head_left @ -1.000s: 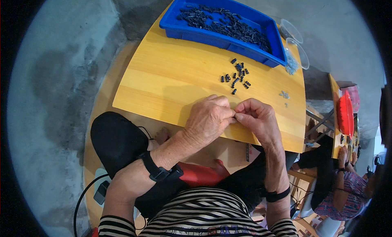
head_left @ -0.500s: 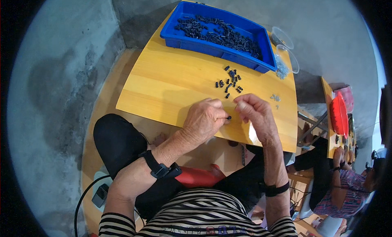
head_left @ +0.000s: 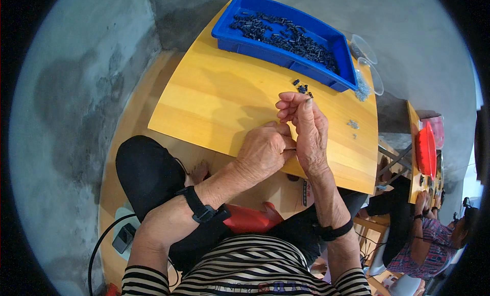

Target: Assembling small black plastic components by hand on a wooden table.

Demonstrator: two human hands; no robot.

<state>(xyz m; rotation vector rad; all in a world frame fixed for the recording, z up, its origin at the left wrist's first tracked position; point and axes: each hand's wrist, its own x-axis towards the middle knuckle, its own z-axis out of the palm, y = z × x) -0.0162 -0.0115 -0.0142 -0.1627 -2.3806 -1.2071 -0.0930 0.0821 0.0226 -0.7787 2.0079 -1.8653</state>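
Observation:
My left hand (head_left: 263,149) is closed in a pinch just above the table's front edge. A small black piece showed at its fingertips half a second ago; my right hand now hides that spot. Raised in front of it, my right hand (head_left: 308,130) has its thumb up and its fingers loosely curved and apart, with nothing visible in them. Beyond the right fingertips lies a small group of black pieces (head_left: 302,88), partly covered by that hand. To the right, several small clear pieces (head_left: 353,124) are scattered on the yellow table (head_left: 199,102).
A blue tray (head_left: 275,54) of many black pieces stands at the table's far side. Beside it are clear plastic tubs (head_left: 376,76), one with small clear pieces. A wall (head_left: 97,92) rises at left. Another person (head_left: 426,245) sits at right by a red basket (head_left: 425,150).
My right hand has moved up and left, turned upright, and now covers the left fingertips and part of the black pieces. The left hand keeps its pinch. The whole view has shifted slightly.

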